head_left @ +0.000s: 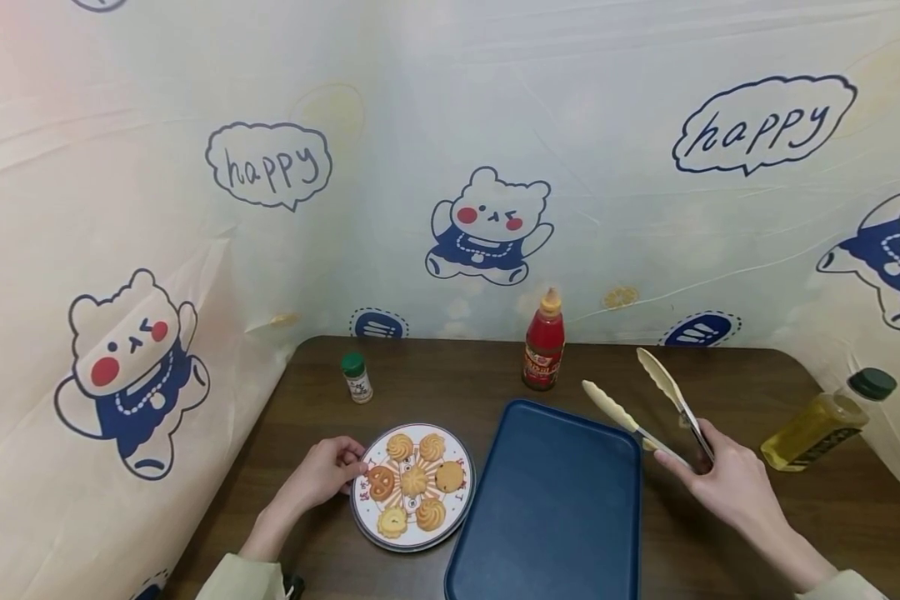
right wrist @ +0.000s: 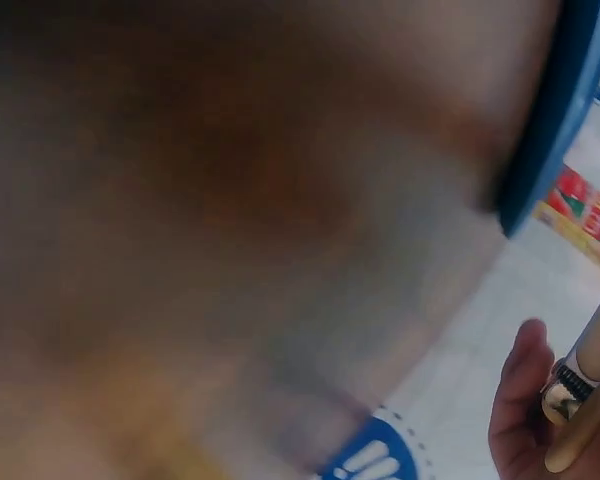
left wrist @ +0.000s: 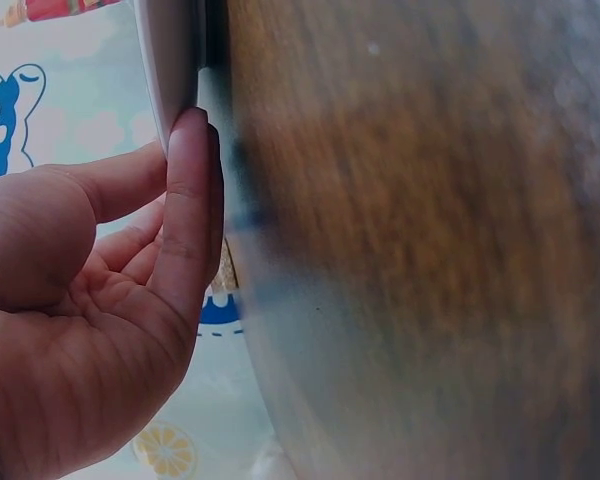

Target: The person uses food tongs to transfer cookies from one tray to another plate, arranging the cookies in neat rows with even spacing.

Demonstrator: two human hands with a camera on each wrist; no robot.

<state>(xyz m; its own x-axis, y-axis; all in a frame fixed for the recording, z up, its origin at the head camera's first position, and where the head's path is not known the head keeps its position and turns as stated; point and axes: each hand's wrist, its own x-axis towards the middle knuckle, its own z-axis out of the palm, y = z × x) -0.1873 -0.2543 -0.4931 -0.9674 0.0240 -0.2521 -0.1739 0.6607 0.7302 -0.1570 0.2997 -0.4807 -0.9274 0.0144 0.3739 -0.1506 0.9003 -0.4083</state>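
My left hand (head_left: 328, 471) pinches the left edge of a round white plate (head_left: 375, 510), thumb on the rim and fingers beneath, as the left wrist view shows. Several cookies (head_left: 414, 481) of different shapes lie in a ring on the plate, with one in the middle. Another rim shows just under the plate's edge. In my right hand (head_left: 738, 483) I hold a pair of tongs (head_left: 613, 407) with cream-coloured ends, spread wide above the right side of a dark blue tray (head_left: 555, 508). The right wrist view catches only part of the tongs and hand at its lower right.
A small green-capped shaker (head_left: 357, 379) stands behind the plate. Behind the tray is a red sauce bottle (head_left: 543, 346) with a yellow tip. An oil bottle (head_left: 817, 429) with a dark green cap stands at the right. A patterned curtain backs the brown wooden table (head_left: 450, 367).
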